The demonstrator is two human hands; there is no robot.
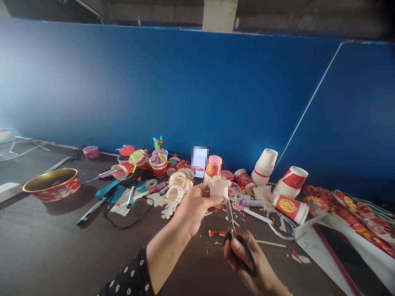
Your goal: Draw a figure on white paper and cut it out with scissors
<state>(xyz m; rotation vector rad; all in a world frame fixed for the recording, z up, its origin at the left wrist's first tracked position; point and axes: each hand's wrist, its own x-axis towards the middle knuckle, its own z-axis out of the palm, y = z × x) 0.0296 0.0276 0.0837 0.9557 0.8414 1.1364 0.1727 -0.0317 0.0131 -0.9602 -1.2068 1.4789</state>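
Note:
In the middle of the head view, my left hand [197, 205] pinches a white paper cutout [219, 188] with a wavy, scalloped top edge. My right hand [247, 255] grips black-handled scissors [231, 218] below and to the right of it. The scissor blades point up at the lower right edge of the cutout; whether they touch it I cannot tell. Beyond my left hand lies a pile of similar white scalloped paper pieces [177, 187]. Small paper scraps [298, 257] are scattered around the scissors.
A red and gold bowl [52, 191] stands at the left. Paper cups [159, 164] with colourful decorations are behind it. On the right are stacked cups [264, 166], a tipped cup [288, 207], a dark phone [352, 259] and red packets [364, 218]. A blue partition [173, 90] closes the back.

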